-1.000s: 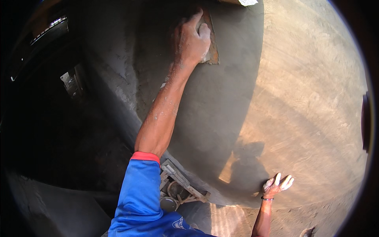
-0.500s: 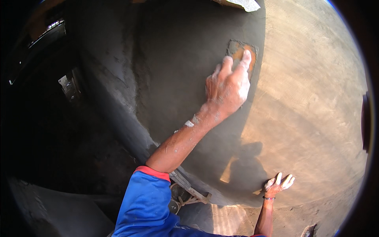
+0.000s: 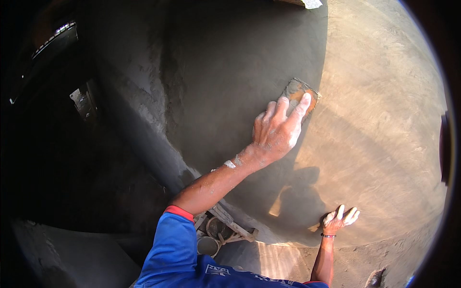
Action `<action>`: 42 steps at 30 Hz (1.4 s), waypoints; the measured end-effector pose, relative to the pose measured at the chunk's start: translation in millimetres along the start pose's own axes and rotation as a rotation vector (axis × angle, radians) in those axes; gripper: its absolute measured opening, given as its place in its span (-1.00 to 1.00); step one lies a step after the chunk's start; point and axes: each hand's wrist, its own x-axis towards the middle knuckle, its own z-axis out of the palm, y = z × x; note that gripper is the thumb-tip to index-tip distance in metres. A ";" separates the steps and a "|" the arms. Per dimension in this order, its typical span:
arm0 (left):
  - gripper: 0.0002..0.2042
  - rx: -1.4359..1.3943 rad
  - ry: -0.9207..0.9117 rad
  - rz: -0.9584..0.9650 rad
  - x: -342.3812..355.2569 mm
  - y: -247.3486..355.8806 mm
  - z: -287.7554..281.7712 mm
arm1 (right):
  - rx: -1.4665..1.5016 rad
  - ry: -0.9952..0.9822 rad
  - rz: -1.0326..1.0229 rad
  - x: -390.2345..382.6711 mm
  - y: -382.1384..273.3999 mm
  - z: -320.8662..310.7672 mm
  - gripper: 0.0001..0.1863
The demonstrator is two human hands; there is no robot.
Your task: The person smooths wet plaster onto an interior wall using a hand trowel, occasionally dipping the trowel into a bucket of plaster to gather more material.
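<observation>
My left hand (image 3: 276, 127), spattered with pale dried mortar, grips a rectangular trowel (image 3: 297, 90) with rusty orange patches and grey mortar on it. The trowel lies against the grey plastered wall (image 3: 221, 72), near the line where shade meets sunlight. Lower right, my right hand (image 3: 339, 220) rests on the wall with fingers spread and whitened, holding nothing; a thin bracelet circles that wrist.
A pale ledge edge (image 3: 311, 4) shows at the top. Low centre, below my left forearm, stand a wooden frame (image 3: 245, 233) and round buckets (image 3: 208, 246). On the left is a dark interior with a small lit opening (image 3: 84, 103). A rough hole (image 3: 377, 277) marks the bottom right.
My left hand and the trowel have moved from the upper middle rightward, then down along the wall. The trowel's angle has turned. My right hand has stayed almost in place.
</observation>
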 end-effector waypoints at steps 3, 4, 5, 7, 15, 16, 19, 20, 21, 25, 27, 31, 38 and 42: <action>-0.53 -0.002 0.163 -0.156 60.7 -14.2 -20.1 | -0.013 0.030 -0.011 1.5 2.7 0.4 -0.52; -0.53 -0.008 0.202 -0.101 70.4 -3.7 -21.0 | -0.012 0.041 -0.011 2.8 2.4 1.1 -0.53; -0.53 -0.014 0.240 -0.045 76.4 6.3 -15.7 | -0.004 0.044 -0.015 5.6 2.5 3.6 -0.53; -0.49 -0.098 0.118 0.125 35.4 25.9 -1.7 | -0.003 0.050 -0.014 3.2 5.4 -0.5 -0.54; -0.51 0.014 0.392 -0.444 -37.5 -141.9 -15.4 | 0.023 0.085 -0.013 4.1 -1.4 4.7 -0.55; -0.53 -0.011 0.378 -0.413 -3.4 -155.3 -24.3 | 0.021 0.073 -0.018 2.3 -0.7 0.9 -0.55; -0.57 -0.073 0.277 -0.312 50.6 -113.1 -33.8 | -0.007 0.076 -0.027 2.4 6.7 0.4 -0.55; -0.54 -0.068 0.210 -0.273 33.2 -91.8 -25.9 | -0.003 0.059 -0.022 0.5 8.9 -3.1 -0.55; -0.50 -0.081 0.198 -0.248 6.2 -77.2 -10.8 | 0.004 0.059 -0.006 0.7 7.3 -2.2 -0.55; -0.50 -0.030 0.119 -0.406 -83.1 -97.6 0.1 | 0.024 0.049 -0.019 0.4 4.0 2.5 -0.54; -0.52 -0.008 0.230 -0.428 -41.5 -130.4 -6.6 | 0.017 0.054 -0.022 0.0 5.6 2.2 -0.55; -0.56 0.015 0.258 -0.369 37.6 -112.7 -32.5 | 0.001 0.061 -0.020 1.6 4.7 0.8 -0.55; -0.51 0.035 0.226 -0.448 -35.2 -122.5 -6.4 | 0.018 0.048 -0.026 4.0 1.4 0.5 -0.56; -0.52 0.070 0.260 -0.425 42.1 -101.5 -28.1 | 0.026 0.081 -0.041 6.3 2.7 1.0 -0.56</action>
